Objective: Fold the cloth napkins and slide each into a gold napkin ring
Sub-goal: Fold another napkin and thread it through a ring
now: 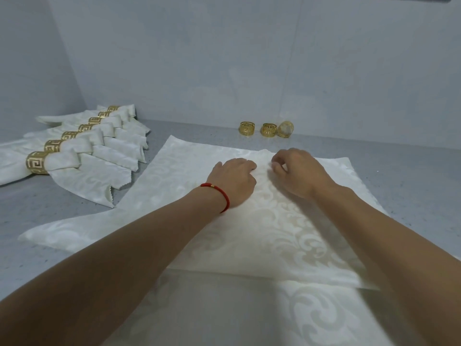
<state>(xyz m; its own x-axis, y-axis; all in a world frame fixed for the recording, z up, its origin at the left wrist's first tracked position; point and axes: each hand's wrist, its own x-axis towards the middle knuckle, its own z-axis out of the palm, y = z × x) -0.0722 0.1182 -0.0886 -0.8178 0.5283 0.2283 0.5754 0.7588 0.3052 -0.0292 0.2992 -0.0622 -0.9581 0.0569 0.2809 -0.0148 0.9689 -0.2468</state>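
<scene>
A cream damask napkin (189,161) lies spread flat on the grey counter in front of me. Both hands sit near its far middle. My left hand (233,181), with a red cord bracelet at the wrist, has its fingers curled onto the cloth. My right hand (296,171) pinches a small ridge of the same cloth between thumb and fingers. Three loose gold napkin rings (268,129) stand by the back wall. Another napkin (311,318) lies under my forearms at the near edge.
Several folded napkins in gold rings (74,151) lie in an overlapping row at the left. Grey walls close the back and left side. Bare grey counter (411,171) shows to the right of the napkin.
</scene>
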